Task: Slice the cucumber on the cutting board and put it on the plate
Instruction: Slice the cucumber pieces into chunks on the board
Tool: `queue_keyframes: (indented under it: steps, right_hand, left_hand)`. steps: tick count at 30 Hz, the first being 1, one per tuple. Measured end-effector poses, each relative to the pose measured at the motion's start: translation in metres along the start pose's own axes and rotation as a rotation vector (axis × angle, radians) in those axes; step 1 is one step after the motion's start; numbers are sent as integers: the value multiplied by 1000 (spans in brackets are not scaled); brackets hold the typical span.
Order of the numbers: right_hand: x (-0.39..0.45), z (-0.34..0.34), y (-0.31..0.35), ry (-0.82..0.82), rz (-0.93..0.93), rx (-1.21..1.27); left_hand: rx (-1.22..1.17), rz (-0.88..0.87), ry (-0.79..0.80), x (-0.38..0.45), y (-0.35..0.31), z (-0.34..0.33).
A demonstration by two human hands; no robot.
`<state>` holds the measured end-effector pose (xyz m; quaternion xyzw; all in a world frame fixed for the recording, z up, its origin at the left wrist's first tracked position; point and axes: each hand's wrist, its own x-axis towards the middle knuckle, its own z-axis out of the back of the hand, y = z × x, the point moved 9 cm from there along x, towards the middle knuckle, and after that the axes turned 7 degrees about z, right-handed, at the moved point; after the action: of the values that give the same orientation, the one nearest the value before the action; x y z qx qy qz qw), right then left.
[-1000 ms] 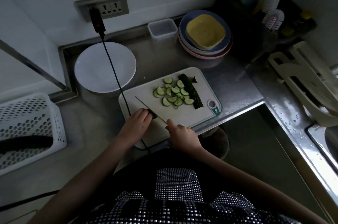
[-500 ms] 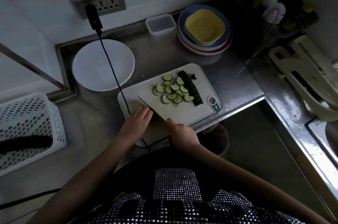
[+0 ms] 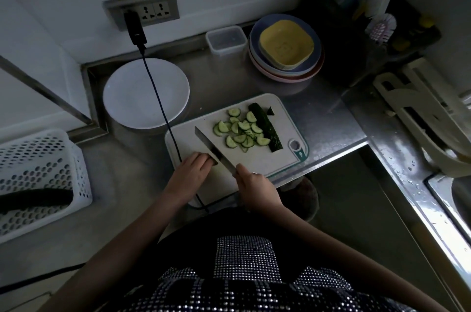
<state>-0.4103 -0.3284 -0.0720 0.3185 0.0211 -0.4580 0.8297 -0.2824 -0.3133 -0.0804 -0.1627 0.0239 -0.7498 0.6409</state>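
Observation:
A pale cutting board (image 3: 257, 158) lies on the steel counter. On its far half sits a pile of cucumber slices (image 3: 239, 130), with a long dark cucumber half (image 3: 266, 126) and a small cut end (image 3: 270, 110) beside it. My right hand (image 3: 257, 189) grips the handle of a knife (image 3: 211, 146), whose blade points to the far left across the board. My left hand (image 3: 190, 174) has its fingers curled over a short dark cucumber piece (image 3: 214, 159) right against the blade. A white plate (image 3: 145, 92) stands off the board's far left corner, with nothing on it.
A black cable (image 3: 163, 112) runs from the wall socket over the plate and the board's left edge. At the back stand a clear box (image 3: 226, 40) and stacked coloured plates (image 3: 285, 49). A white perforated basket (image 3: 38, 174) with a dark cucumber sits left; a sink (image 3: 453, 184) lies right.
Both hands stay at the board's near left, the blade still next to my left fingertips. Only small shifts of the knife and the view show.

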Motion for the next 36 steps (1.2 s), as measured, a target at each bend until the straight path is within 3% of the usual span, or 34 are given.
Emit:
queue_keyframes:
  steps: [26,36]
  right_hand:
    - [9,-15,-7,117,12,-131]
    - [2,8,-9,-22,-23,-57]
  left_hand:
    - [5,26,62,-4,5,-11]
    - [-1,-65,-10,18,-16,-4]
